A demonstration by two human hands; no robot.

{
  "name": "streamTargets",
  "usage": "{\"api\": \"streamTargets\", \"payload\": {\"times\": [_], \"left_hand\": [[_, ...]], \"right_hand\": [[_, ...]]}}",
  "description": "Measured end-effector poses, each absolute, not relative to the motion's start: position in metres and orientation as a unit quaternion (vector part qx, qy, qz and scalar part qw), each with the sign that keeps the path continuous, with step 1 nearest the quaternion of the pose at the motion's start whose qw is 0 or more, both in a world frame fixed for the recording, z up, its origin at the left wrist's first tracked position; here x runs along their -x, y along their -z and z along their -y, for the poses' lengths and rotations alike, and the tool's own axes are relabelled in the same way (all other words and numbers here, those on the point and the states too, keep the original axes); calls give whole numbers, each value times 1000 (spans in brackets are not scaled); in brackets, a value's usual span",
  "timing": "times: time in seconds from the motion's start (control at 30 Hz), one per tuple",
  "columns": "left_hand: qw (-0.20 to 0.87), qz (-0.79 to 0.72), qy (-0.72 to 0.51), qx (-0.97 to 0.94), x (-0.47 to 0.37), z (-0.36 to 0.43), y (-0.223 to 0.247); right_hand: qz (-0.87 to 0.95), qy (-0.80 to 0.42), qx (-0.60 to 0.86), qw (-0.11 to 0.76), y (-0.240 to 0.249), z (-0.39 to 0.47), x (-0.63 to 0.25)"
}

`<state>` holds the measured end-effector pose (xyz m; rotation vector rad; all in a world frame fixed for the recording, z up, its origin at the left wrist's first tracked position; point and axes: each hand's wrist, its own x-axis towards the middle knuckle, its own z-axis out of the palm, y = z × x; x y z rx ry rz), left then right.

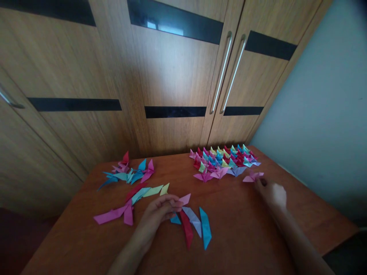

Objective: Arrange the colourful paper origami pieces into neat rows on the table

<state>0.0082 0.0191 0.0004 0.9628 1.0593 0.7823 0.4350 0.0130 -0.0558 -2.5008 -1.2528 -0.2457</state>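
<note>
Over the middle of the table, my left hand point(162, 208) pinches a light pink folded paper strip point(185, 199) between thumb and fingers. Below it lie a red folded strip point(187, 229), a lavender one point(193, 221) and a blue one point(205, 228). On the right, the fingers of my right hand point(271, 193) are closed at the edge of a pink origami figure point(251, 177), which sits on the tabletop. Just left of that figure stand close rows of small origami figures point(220, 162) in pink, red, blue, yellow and lavender.
The brown wooden table point(235, 236) backs onto a wooden wardrobe point(177, 72) with metal handles. Larger winged origami figures point(130, 175) sit at the back left. Magenta strips point(113, 215) and yellow and mint strips point(153, 191) lie nearer. A pale wall point(323, 126) borders the right side.
</note>
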Motion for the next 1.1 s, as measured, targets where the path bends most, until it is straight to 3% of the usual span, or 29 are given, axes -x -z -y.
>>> {"api": "streamTargets", "payload": {"times": [0.23, 1.1], "left_hand": [[682, -482, -336, -436, -9, -19, -2], [683, -482, -335, -436, -11, -17, -6]], "right_hand": [[427, 51, 897, 107, 57, -38, -436], [387, 27, 904, 177, 63, -55, -432]]}}
